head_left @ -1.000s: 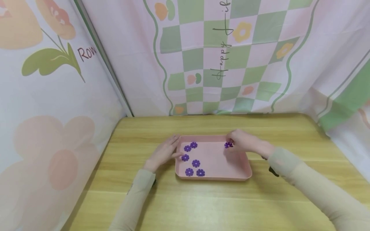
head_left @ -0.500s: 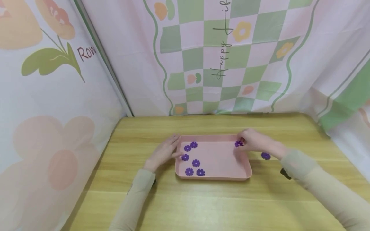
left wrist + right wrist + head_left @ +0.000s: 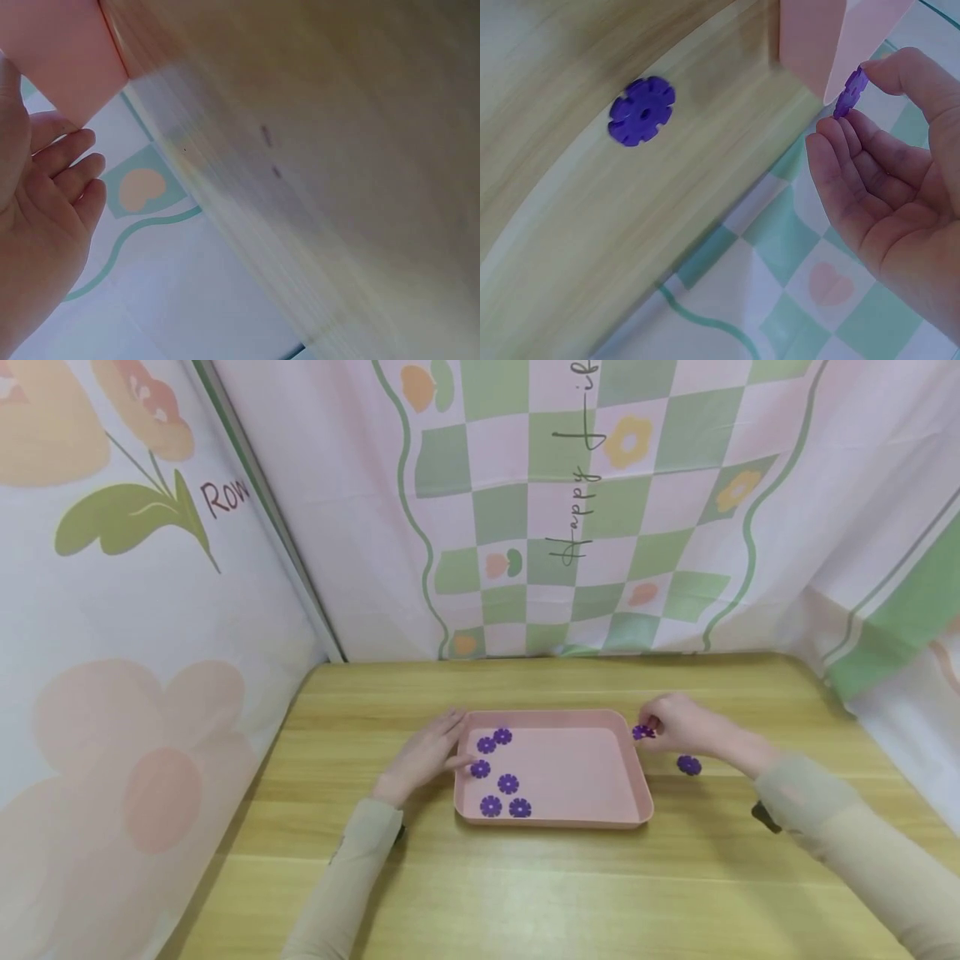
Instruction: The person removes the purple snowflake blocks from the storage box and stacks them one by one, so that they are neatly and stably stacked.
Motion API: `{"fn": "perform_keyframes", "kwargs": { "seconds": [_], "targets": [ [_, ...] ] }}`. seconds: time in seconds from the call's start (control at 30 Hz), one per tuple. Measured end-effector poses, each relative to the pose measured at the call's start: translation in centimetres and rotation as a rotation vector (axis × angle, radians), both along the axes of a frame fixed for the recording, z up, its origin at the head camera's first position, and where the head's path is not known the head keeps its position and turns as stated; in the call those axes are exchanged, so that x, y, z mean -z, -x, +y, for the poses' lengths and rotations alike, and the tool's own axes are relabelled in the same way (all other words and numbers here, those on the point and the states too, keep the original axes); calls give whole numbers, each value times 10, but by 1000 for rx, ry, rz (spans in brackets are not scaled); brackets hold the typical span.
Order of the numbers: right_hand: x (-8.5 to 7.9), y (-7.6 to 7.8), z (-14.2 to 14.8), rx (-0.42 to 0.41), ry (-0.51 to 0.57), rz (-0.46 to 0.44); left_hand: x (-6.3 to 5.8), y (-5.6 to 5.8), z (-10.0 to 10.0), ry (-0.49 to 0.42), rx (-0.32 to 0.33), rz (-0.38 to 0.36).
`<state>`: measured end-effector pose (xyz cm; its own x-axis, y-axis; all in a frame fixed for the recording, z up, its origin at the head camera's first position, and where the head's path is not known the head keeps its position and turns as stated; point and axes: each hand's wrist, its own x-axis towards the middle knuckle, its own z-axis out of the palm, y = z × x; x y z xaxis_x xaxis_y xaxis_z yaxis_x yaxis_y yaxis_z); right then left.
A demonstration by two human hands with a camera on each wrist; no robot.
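held disc: a purple notched disc (image 3: 642,732), tilted on edge between thumb and fingers; it sits just outside the tray's right rim, near the far corner; whether it touches the rim i cannot tell
right hand: the right hand (image 3: 686,727) pinches that disc by its edges, thumb on one side, fingertips on the other; palm uncovered in the wrist view
loose disc: a second purple disc (image 3: 642,111) lies flat on the table, beneath and just beside the right hand
tray: pink, shallow, rounded corners (image 3: 570,772); six purple discs (image 3: 507,784) lie inside, all toward its left side
left hand: the left hand (image 3: 423,756) grasps nothing, fingers extended along the tray's left edge; thumb reaches over the rim by one disc, contact unclear
table: light wood grain (image 3: 525,893) under everything
curtain: green-and-white checks (image 3: 577,510) behind the table; lettering reads "happy"
sleeves: beige on both arms (image 3: 847,835)
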<state>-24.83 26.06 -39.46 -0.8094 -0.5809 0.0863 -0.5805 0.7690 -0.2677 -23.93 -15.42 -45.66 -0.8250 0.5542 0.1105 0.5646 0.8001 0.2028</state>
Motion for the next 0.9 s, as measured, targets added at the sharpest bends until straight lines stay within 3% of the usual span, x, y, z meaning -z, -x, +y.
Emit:
{"fn": "perform_keyframes", "kwargs": {
  "seconds": [0.27, 0.9],
  "targets": [
    [2, -3, 14, 21, 7, -5, 1, 2, -1, 13, 14, 22],
    [26, -12, 48, 100, -4, -82, 3, 1, -2, 1, 16, 33]
  ]
}}
